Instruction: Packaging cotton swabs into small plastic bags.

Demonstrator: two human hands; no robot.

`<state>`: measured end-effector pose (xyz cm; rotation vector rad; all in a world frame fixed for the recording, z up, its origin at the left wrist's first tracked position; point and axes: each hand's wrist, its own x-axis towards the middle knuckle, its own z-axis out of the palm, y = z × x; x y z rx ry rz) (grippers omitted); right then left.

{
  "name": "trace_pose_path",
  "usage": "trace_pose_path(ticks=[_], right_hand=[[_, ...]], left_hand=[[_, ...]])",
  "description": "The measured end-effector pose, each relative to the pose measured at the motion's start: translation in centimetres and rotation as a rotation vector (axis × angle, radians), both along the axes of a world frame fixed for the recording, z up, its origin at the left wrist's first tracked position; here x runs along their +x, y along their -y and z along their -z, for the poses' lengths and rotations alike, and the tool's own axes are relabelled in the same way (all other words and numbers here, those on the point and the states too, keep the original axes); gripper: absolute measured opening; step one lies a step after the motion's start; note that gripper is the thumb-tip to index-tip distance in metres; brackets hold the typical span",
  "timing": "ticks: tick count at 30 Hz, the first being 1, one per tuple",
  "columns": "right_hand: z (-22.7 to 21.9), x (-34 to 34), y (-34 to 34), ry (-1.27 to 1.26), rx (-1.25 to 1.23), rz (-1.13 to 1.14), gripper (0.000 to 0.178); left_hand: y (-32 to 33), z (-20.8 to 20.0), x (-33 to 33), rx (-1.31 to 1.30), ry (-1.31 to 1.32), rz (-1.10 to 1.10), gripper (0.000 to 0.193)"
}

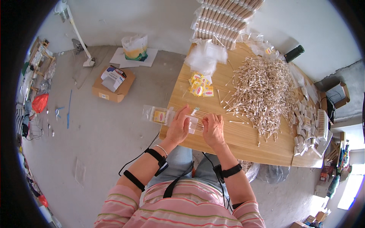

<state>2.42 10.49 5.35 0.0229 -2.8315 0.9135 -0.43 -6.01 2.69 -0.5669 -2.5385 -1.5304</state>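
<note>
A flat row of cotton swabs [198,113] with a white paper piece [192,124] lies between my hands, over the table's near left part. My left hand [178,127] is closed at the row's left end. At the other end, my right hand [213,129] pinches the swabs with bent fingers; the fingertips are partly hidden. Just left of my left hand, a clear packet [159,115] of swabs with a yellow card juts past the table edge. Whether my left hand touches that packet I cannot tell.
A large heap of loose swabs [262,91] covers the table's right half. Yellow cards [199,85] and clear bags [207,57] lie beyond my hands. Bundled swabs [224,22] are stacked at the back. Small white bundles [306,123] sit far right. A cardboard box [114,87] stands on the floor.
</note>
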Motion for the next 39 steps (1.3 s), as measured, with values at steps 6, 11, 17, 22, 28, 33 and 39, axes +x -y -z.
trace_pose_path(ticks=[6, 11, 17, 22, 28, 33, 39], right_hand=[[-1.8, 1.8, 0.0, 0.018, -0.441, 0.053, 0.006], [-3.2, 3.2, -0.5, 0.153, -0.856, 0.075, 0.005], [-5.8, 4.8, -0.1, 0.122, -1.074, 0.059, 0.007], [-5.5, 5.6, -0.7, 0.116, -1.038, 0.129, 0.006], [-5.9, 6.4, -0.5, 0.130, -0.969, 0.070, 0.008], [-7.1, 6.8, -0.1, 0.168, -1.038, 0.027, 0.008], [-7.3, 6.9, -0.4, 0.218, -0.971, 0.070, 0.010]], left_hand=[[-0.3, -1.8, -0.2, 0.172, 0.078, 0.085, 0.024], [-1.9, -5.9, 0.4, 0.399, 0.214, 0.292, 0.023], [-2.2, -7.1, 1.3, 0.467, 0.439, 0.407, 0.026], [-3.0, -9.6, 2.5, 0.704, 0.581, 0.375, 0.022], [-2.3, -8.9, 2.7, 0.696, 0.566, 0.416, 0.020], [-2.0, -9.3, 2.8, 0.687, 0.621, 0.429, 0.021], [-2.1, -9.3, 2.8, 0.690, 0.577, 0.434, 0.023]])
